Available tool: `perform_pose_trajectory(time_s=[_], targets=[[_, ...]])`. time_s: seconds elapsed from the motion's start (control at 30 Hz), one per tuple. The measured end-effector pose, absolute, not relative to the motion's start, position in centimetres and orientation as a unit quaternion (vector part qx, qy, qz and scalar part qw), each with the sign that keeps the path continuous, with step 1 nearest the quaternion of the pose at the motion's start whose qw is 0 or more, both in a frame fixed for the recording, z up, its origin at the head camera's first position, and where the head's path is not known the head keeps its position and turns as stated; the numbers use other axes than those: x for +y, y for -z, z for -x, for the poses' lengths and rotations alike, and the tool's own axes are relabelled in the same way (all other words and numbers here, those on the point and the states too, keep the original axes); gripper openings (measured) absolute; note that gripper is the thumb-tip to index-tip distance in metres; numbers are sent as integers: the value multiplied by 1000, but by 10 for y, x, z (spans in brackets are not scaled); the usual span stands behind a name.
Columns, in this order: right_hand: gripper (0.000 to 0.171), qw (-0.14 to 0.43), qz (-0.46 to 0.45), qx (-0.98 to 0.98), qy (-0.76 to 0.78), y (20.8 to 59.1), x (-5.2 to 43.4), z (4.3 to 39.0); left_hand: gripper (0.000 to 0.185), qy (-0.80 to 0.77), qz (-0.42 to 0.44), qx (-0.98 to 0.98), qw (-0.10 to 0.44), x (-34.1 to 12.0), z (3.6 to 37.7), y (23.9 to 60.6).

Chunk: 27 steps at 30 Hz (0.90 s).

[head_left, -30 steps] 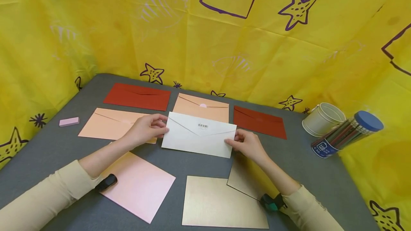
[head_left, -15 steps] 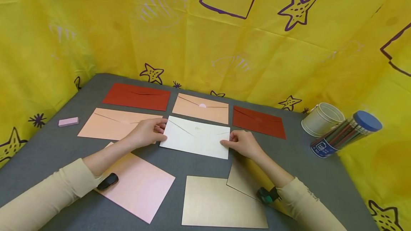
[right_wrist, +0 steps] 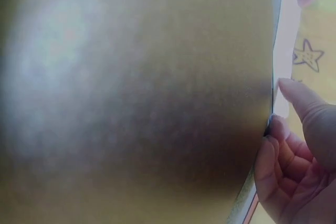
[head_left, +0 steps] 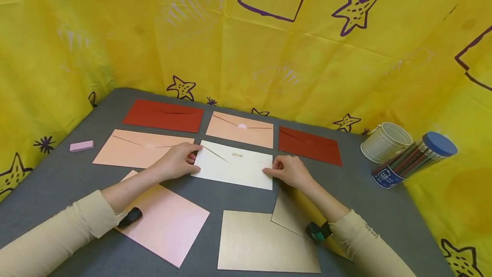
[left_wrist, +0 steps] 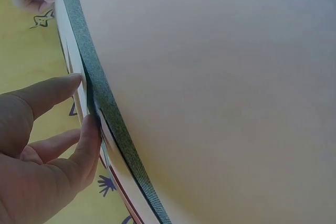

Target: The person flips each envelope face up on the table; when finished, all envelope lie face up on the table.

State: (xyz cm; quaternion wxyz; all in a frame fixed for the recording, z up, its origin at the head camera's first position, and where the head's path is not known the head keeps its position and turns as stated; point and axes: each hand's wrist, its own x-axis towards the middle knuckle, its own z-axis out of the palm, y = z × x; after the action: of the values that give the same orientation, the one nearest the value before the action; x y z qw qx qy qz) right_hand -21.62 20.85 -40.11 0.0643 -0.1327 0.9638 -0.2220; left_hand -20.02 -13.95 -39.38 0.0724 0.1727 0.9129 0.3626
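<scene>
A white envelope (head_left: 234,170), flap side up with a small barcode, lies low over the grey table between both hands. At its left edge is my left hand (head_left: 174,161), thumb on the lower corner and a fingertip at the upper one. My right hand (head_left: 292,172) pinches the right edge, thumb on top and fingers curled beside and below. The right wrist view shows that thumb over the envelope's pale edge (right_wrist: 286,35). Just behind lies a peach envelope (head_left: 242,134) with a round pale seal; another peach envelope (head_left: 130,151) lies partly behind the left hand.
Red envelopes lie at back left (head_left: 163,116) and right (head_left: 311,146). A pink sheet (head_left: 173,225) is under the left forearm, gold sheets (head_left: 265,243) near the right. An eraser-like pink block (head_left: 81,146), a cream tin (head_left: 384,142) and a pencil tub (head_left: 411,161) flank them.
The white envelope has come down and tilted flatter toward the table, uncovering the peach envelope behind it. The right hand moved slightly left with it; the left fingertips have shifted onto its upper corner.
</scene>
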Motion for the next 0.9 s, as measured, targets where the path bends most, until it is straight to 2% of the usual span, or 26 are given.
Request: perform_pose_trajectory(time_s=[0.4,0.7,0.9], targets=[[29,67,141,959,235,399,211,212,54,-321,-198,925,56,-136,195,391],[19,53,149,946,284,395,230,198,41,-269,-268,925,21,-122,184,385],[30,43,190,933,302,389,256,184,38,-248,-344,905,22,-101,176,380]])
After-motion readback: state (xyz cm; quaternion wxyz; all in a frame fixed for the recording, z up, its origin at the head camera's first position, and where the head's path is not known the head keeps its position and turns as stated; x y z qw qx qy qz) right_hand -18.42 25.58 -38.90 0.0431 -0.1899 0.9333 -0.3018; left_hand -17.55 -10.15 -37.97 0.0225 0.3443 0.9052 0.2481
